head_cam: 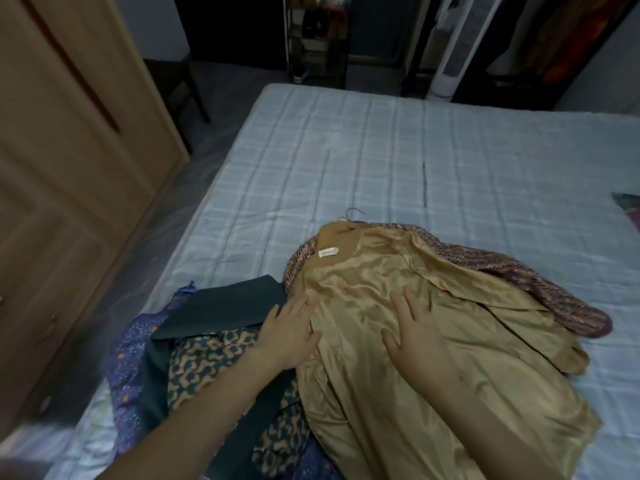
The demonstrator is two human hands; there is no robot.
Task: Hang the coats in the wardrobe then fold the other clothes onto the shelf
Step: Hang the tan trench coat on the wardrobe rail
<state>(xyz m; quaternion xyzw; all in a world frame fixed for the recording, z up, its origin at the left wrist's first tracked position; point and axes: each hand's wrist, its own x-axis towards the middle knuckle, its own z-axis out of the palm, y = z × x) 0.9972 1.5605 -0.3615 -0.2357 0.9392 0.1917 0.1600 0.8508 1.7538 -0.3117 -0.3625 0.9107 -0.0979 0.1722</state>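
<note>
A coat (433,327) lies spread on the bed, its shiny gold lining facing up and its pink-brown tweed outside showing along the far edge. My left hand (289,336) rests flat at the lining's left edge, fingers straight. My right hand (414,336) lies flat on the lining, fingers spread. To the left lies a pile of other clothes: a dark green garment (221,306), a brown and teal patterned piece (204,362) and a blue speckled fabric (135,344).
The bed (381,150) has a pale blue checked cover. A wooden wardrobe (62,150) with shut doors stands at the left across a narrow floor strip. A dark rack (315,39) and a white tower fan (450,46) stand beyond the bed.
</note>
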